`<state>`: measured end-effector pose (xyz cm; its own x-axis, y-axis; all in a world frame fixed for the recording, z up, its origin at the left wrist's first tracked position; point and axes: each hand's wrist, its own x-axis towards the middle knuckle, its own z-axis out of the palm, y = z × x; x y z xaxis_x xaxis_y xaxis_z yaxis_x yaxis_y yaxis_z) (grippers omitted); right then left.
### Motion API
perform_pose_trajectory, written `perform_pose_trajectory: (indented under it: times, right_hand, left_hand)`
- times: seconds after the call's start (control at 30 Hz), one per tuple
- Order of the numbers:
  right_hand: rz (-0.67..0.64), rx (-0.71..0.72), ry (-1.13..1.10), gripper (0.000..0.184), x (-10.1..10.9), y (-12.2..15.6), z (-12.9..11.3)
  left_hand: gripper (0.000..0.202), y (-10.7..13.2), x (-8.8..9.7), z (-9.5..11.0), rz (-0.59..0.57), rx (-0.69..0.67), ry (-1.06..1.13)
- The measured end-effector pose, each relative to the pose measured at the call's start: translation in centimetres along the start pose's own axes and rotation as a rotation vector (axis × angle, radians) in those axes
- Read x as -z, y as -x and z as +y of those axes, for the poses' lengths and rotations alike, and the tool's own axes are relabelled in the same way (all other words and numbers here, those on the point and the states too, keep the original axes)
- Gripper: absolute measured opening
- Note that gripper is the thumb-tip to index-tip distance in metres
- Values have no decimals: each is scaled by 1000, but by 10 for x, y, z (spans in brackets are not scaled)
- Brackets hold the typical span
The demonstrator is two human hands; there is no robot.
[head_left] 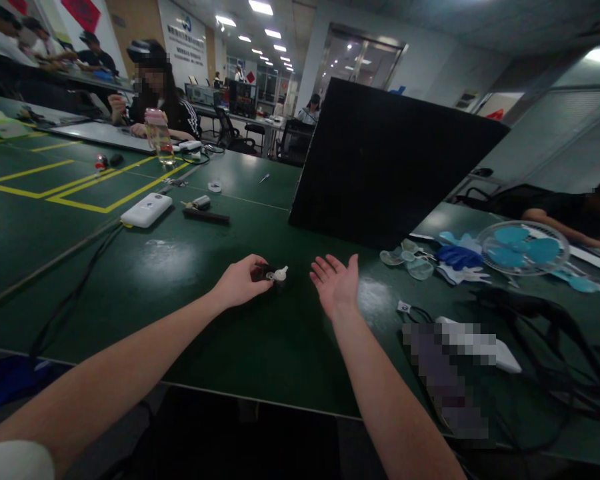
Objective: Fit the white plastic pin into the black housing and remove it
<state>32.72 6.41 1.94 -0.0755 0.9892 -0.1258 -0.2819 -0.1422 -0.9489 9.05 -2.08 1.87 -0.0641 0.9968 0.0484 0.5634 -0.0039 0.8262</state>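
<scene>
In the head view, my left hand (240,283) is closed, thumb and fingers pinching a small dark part with a white nozzle-like piece (280,274) at its end. It is held just above the green tabletop (275,353); its exact kind is too small to make out. To the right, my right hand (337,283) is open, palm turned up and fingers stretched out, with nothing in it. A short gap lies between the white piece and my right fingertips. Beyond both hands stands a large black panel (380,167), tilted.
At left lie a white power bank (147,210) with a cable, a black bar (206,216), keys (200,202) and a pink-lided bottle (160,137). At right are a fan (524,248), gloves (460,259), a phone (443,380) and black straps (545,320). A person (155,100) sits across.
</scene>
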Motion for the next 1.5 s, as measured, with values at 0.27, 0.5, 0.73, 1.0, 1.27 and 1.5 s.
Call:
perform_pose_trajectory:
  times: [0.27, 0.5, 0.73, 1.0, 1.27, 1.5]
  right_hand:
    - [92, -150, -253, 73, 18, -15, 3]
    - [88, -117, -350, 78, 10, -7, -6]
    - [86, -105, -333, 78, 9, -7, -10]
    - [49, -83, -279, 76, 4, -5, -8]
    - [7, -22, -187, 76, 7, -7, -5]
    - [3, -59, -227, 76, 1, 0, -10]
  left_hand:
    - [49, 1, 0, -2, 0, -30, -97]
    - [45, -4, 9, -9, 141, -129, -254]
    - [48, 3, 82, -43, 237, -109, -590]
    - [51, 23, 157, -73, 101, -345, -985]
    - [48, 20, 159, -89, 444, -31, -759]
    - [55, -25, 129, -108, 609, 244, -209]
